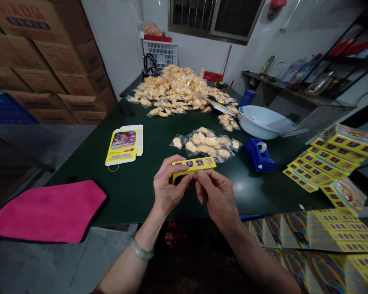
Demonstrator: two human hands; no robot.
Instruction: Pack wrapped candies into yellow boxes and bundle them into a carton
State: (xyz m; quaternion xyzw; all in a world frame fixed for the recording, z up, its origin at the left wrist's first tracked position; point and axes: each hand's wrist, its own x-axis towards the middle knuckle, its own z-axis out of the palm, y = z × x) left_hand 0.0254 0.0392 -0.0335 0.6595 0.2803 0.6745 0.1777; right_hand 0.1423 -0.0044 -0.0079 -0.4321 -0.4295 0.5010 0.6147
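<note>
Two hands (167, 185): left gripping slim yellow cardboard box (199, 164), right pinching edge; crinkly plastic packets (210, 141) beyond

Dim light, glare on tabletop (241, 188)

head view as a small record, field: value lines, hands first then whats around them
left hand: holds the left end of a yellow box; hand
right hand: thumb and index finger close together at the box's near side, hand; anything between them is unclear
beyond the box: small group of wrapped yellow pieces
far end of table: large pile of similar pieces
right of hands: blue tape dispenser
left of hands: yellow carton, lying flat
</note>
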